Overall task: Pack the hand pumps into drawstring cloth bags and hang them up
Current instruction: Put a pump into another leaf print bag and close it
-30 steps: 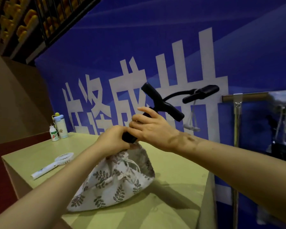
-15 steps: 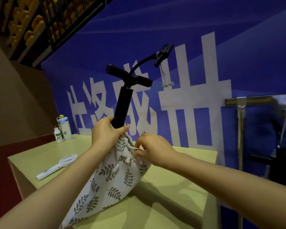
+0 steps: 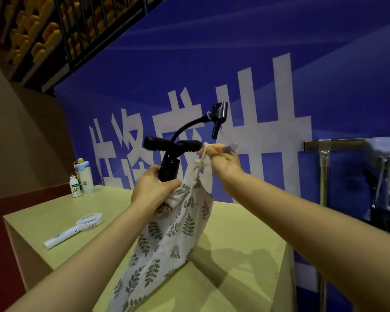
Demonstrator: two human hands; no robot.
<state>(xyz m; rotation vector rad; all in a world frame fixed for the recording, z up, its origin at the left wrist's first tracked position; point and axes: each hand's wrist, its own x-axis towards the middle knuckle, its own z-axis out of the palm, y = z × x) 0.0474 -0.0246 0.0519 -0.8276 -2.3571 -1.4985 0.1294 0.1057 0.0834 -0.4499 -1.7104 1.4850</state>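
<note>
Our left hand clenches the leaf-print bag round the hand pump; our right hand pinches the drawstring. Tugging hard, we risk snagging it on the handle.

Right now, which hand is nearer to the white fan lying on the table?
Left. The left hand grips the bag around the pump, up and right of the fan; the right hand pinches the drawstring farther right.
</note>
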